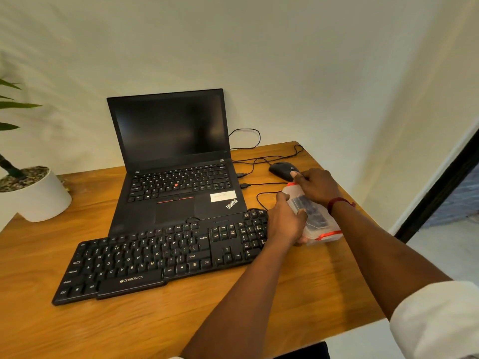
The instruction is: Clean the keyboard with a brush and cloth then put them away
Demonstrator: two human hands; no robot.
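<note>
Nearest, right: white rolled sleeve [435, 320], with both bare forearms reaching out over the wooden worktop [181, 320].

Keyboard [160, 255]: black, full-size, lies flat on the worktop at near centre-left. It is angled, its left end nearer than its right end. Its far edge overlaps the front lip of the laptop.

Left hand [283, 221]: at the right end of the keyboard. Its fingers are curled round the left side of a clear plastic box [325, 230], thumb across the top, grasping it.

The box sits on the worktop just right of the keyboard, long axis running near to far, with red clips at both ends. Dark contents show through the wall; what they are cannot be told.

Right hand [317, 187]: over the far end of the box, fingers bent down and gripping that end by the far red clip. Red thread band [337, 202] on the wrist.

Just beyond: black mouse [281, 169], close to the right hand's fingertips.

Far centre: black laptop [176, 156], lid up, screen dark. Black cables [259, 161] loop from its right side.

Far left: white plant pot [39, 198].
</note>
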